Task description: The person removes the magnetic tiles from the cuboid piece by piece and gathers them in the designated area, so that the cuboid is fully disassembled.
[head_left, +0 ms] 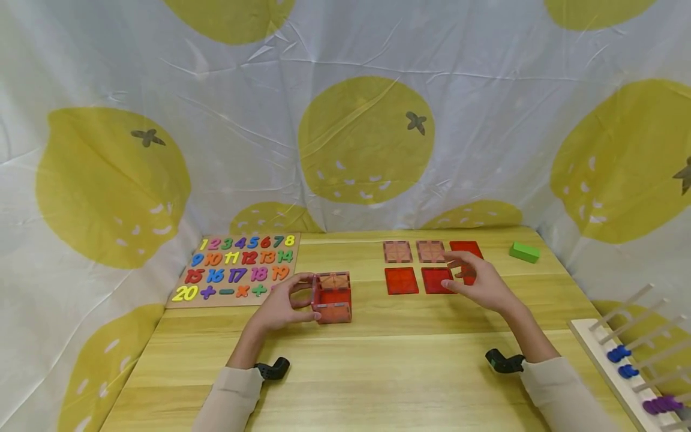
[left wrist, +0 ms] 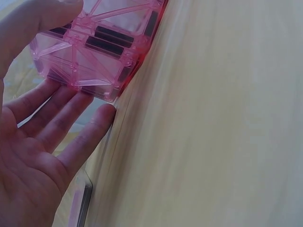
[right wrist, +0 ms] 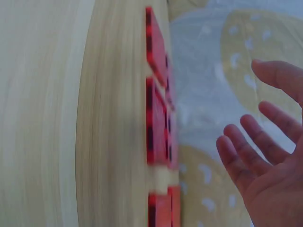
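Observation:
A small open-topped box of translucent magnetic tiles (head_left: 333, 313) stands on the table, with pink-framed walls and a red floor. My left hand (head_left: 282, 305) holds it from its left side, thumb at the front wall; in the left wrist view the fingertips meet the pink tiles (left wrist: 94, 66). Flat tiles lie to the right: two pale pink tiles (head_left: 397, 252) at the back, an orange-red tile (head_left: 401, 281) and a red tile (head_left: 435, 280) in front. More red tile (head_left: 467, 247) shows partly behind my right hand (head_left: 480, 283), which hovers with fingers spread, holding nothing.
A number board (head_left: 237, 264) with coloured digits lies at the back left. A green block (head_left: 524, 252) sits at the back right. A white rod stand (head_left: 604, 354) with blue and purple beads is at the right edge. A lemon-print cloth (head_left: 367, 138) hangs behind the table.

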Demonstrator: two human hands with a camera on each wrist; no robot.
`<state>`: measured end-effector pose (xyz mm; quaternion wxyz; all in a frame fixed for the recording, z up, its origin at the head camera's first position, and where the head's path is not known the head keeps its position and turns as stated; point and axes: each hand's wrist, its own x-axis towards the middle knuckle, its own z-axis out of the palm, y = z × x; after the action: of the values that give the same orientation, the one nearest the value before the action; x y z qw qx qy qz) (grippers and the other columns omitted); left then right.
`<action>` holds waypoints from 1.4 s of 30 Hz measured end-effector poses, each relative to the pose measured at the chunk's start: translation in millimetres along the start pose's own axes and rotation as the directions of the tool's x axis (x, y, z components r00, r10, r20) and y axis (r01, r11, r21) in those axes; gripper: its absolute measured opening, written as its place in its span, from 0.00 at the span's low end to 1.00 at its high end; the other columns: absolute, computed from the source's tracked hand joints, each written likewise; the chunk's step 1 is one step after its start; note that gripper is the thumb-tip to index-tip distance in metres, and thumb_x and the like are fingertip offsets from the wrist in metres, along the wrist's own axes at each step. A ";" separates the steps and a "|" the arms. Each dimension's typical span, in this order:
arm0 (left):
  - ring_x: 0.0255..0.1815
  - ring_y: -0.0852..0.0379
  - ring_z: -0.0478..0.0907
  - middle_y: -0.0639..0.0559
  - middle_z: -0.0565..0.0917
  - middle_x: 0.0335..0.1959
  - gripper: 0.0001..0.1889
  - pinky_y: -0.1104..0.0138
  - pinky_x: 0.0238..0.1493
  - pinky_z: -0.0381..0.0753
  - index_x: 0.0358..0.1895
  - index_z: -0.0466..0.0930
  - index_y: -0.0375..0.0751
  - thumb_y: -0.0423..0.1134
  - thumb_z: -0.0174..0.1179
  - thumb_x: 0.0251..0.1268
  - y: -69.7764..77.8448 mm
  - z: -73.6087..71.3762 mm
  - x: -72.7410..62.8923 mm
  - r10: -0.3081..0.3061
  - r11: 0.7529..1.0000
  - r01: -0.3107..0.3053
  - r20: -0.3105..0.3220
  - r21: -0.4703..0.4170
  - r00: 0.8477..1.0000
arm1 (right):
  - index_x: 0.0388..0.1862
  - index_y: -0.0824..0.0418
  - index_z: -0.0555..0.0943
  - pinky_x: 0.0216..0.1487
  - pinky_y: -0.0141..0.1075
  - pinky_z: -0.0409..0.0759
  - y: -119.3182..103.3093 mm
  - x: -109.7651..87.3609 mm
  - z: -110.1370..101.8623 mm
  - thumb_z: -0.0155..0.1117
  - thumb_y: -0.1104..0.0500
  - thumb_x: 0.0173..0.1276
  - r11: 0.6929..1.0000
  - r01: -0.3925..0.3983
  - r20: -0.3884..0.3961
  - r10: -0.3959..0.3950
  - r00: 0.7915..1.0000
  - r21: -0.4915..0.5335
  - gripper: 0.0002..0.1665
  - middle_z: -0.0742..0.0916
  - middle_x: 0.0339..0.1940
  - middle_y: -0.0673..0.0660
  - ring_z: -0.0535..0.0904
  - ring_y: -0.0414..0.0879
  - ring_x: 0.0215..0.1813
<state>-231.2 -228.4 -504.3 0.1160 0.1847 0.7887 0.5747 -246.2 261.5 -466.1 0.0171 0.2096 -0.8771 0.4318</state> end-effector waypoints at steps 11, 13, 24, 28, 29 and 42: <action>0.76 0.36 0.68 0.41 0.69 0.74 0.45 0.60 0.61 0.84 0.75 0.65 0.45 0.35 0.80 0.53 0.3 1.2 1.8 0.015 1.000 -0.015 -0.001 -0.010 1.000 | 0.69 0.56 0.78 0.61 0.59 0.83 -52.9 23.4 62.0 0.76 0.52 0.67 0.977 0.066 0.096 -0.087 0.992 0.201 0.33 0.83 0.65 0.58 0.81 0.64 0.62; 0.76 0.37 0.68 0.42 0.69 0.74 0.45 0.60 0.61 0.84 0.76 0.65 0.46 0.35 0.80 0.54 0.4 1.4 1.9 0.023 1.000 -0.023 -0.002 -0.004 1.000 | 0.68 0.53 0.79 0.61 0.57 0.83 -60.8 27.2 73.4 0.76 0.51 0.67 0.974 0.084 0.109 -0.109 0.988 0.211 0.31 0.83 0.65 0.58 0.82 0.62 0.62; 0.77 0.38 0.67 0.43 0.68 0.75 0.46 0.59 0.62 0.83 0.77 0.64 0.48 0.35 0.79 0.54 -0.1 3.2 3.2 0.023 1.000 -0.023 0.003 -0.006 1.000 | 0.64 0.50 0.81 0.61 0.51 0.84 -87.5 40.6 121.5 0.74 0.52 0.69 0.954 0.123 0.193 -0.179 0.965 0.272 0.26 0.86 0.59 0.57 0.83 0.60 0.59; 0.77 0.37 0.67 0.42 0.67 0.76 0.47 0.58 0.62 0.84 0.77 0.63 0.48 0.35 0.79 0.54 0.7 3.8 3.3 0.027 1.000 -0.027 0.000 -0.014 1.000 | 0.65 0.52 0.81 0.62 0.50 0.84 -91.7 42.0 132.0 0.73 0.52 0.70 0.951 0.130 0.221 -0.196 0.955 0.280 0.25 0.86 0.61 0.62 0.83 0.60 0.59; 0.77 0.37 0.67 0.42 0.66 0.76 0.47 0.58 0.62 0.84 0.78 0.63 0.49 0.35 0.79 0.54 0.8 3.9 3.4 0.029 0.999 -0.029 0.000 -0.015 1.000 | 0.65 0.52 0.81 0.62 0.50 0.84 -92.2 42.0 134.1 0.73 0.52 0.70 0.952 0.128 0.229 -0.195 0.954 0.280 0.26 0.86 0.61 0.63 0.83 0.60 0.59; 0.77 0.36 0.66 0.46 0.64 0.76 0.49 0.52 0.64 0.82 0.78 0.61 0.55 0.33 0.79 0.54 -3.5 3.9 6.1 0.088 0.996 -0.088 0.002 -0.022 0.996 | 0.64 0.60 0.81 0.59 0.47 0.86 -94.2 46.7 154.7 0.74 0.51 0.69 0.953 0.127 0.258 -0.201 0.945 0.276 0.28 0.86 0.60 0.62 0.84 0.53 0.57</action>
<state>-235.7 -223.4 -508.7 0.0938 0.2187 0.7734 0.5875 -229.4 75.9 -482.5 -0.0996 0.3423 -0.7867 0.5040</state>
